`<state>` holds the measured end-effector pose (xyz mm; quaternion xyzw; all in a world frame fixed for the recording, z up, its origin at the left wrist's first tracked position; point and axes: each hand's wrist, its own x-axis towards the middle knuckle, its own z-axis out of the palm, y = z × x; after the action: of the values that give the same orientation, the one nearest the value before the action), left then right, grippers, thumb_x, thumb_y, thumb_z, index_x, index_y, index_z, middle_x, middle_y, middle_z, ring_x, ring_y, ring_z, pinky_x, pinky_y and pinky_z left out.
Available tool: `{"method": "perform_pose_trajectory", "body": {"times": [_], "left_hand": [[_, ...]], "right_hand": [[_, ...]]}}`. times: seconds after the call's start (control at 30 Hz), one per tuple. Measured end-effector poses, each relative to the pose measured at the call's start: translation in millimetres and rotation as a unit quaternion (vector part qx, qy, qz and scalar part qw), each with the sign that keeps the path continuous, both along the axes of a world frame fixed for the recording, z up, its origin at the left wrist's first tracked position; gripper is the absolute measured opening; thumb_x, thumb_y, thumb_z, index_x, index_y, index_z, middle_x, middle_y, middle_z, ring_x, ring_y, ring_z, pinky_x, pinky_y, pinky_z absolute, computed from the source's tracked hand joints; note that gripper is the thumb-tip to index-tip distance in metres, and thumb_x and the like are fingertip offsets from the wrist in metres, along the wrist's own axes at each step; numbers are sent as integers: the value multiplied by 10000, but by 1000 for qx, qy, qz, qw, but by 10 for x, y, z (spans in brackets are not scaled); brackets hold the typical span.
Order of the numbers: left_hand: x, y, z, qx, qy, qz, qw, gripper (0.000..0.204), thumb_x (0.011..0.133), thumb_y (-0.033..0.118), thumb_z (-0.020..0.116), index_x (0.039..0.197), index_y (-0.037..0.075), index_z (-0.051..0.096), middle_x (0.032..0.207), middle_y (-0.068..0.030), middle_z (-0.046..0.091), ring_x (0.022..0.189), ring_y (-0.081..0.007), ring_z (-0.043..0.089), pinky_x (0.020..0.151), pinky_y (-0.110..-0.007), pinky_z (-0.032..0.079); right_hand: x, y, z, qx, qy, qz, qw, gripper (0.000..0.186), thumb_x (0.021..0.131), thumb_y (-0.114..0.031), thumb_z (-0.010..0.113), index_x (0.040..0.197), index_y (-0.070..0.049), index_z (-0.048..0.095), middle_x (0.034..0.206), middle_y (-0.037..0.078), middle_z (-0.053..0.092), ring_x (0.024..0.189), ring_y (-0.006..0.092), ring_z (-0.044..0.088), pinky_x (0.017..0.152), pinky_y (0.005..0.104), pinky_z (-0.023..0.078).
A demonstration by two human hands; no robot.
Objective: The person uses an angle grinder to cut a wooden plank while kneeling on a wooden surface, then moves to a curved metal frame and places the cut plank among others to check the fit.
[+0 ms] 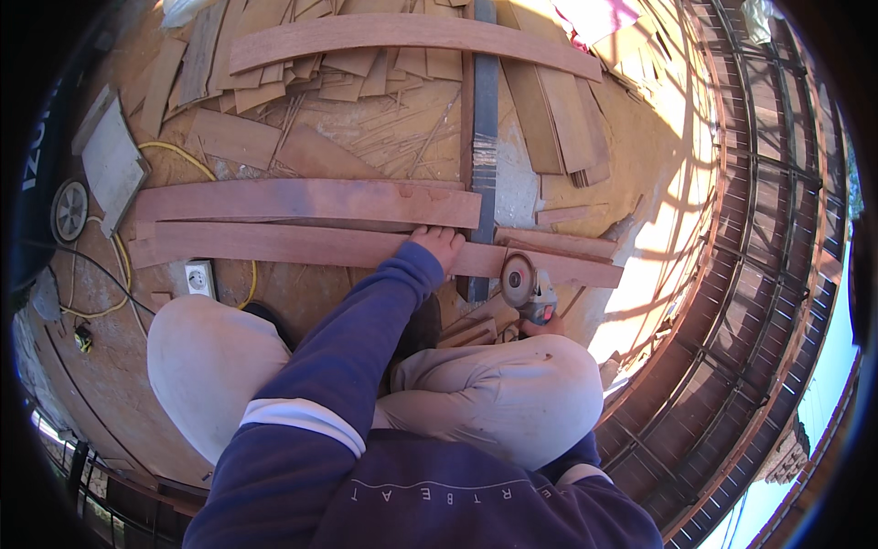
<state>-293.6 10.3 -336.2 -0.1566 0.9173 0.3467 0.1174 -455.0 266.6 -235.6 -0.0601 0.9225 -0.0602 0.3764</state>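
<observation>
A long reddish-brown wooden board (302,245) lies across a dark beam (485,165) in front of my knees. My left hand (441,247) is closed over this board just left of the beam, with its fingers curled at the far edge. To the right of the beam, my right hand (542,325) grips an angle grinder (541,297), partly hidden behind my knee. The grinder's round disc (519,279) overlaps the board's right part in view; whether it touches the wood I cannot tell. A second similar board (311,199) lies just beyond the first.
Another long board (412,32) rests across the beam farther off. Piles of thin wood pieces (366,73) cover the far floor. A white socket block (199,278) and a yellow cable (183,156) lie at the left. A metal railing (732,274) curves along the right.
</observation>
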Motion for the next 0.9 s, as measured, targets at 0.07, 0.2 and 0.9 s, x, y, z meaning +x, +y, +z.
{"method": "perform_pose_trajectory", "body": {"times": [0.07, 0.2, 0.9], "left_hand": [[1, 0, 0, 0, 0, 1, 1000, 604, 675, 322, 818, 1153, 114, 513, 1172, -90, 561, 1179, -268, 524, 1014, -450, 386], [-2, -4, 11, -1, -8, -4, 1000, 606, 680, 319, 819, 1160, 114, 510, 1176, -89, 559, 1184, -269, 522, 1014, -453, 385], [-7, -19, 25, 9, -14, -8, 1000, 611, 693, 314, 811, 1183, 112, 507, 1196, -93, 554, 1199, -270, 514, 1028, -459, 379]], "right_hand": [[25, 2, -13, 32, 10, -6, 999, 629, 588, -351, 825, 1067, 16, 648, 971, 183, 707, 900, 290, 694, 800, 398, 534], [66, 45, -44, 60, 29, -5, 998, 638, 575, -352, 824, 1081, -3, 650, 977, 177, 708, 914, 296, 693, 817, 404, 531], [-169, -37, -206, -52, -1, 17, 998, 465, 613, -282, 831, 962, -12, 685, 898, 104, 712, 826, 209, 677, 764, 344, 527]]}}
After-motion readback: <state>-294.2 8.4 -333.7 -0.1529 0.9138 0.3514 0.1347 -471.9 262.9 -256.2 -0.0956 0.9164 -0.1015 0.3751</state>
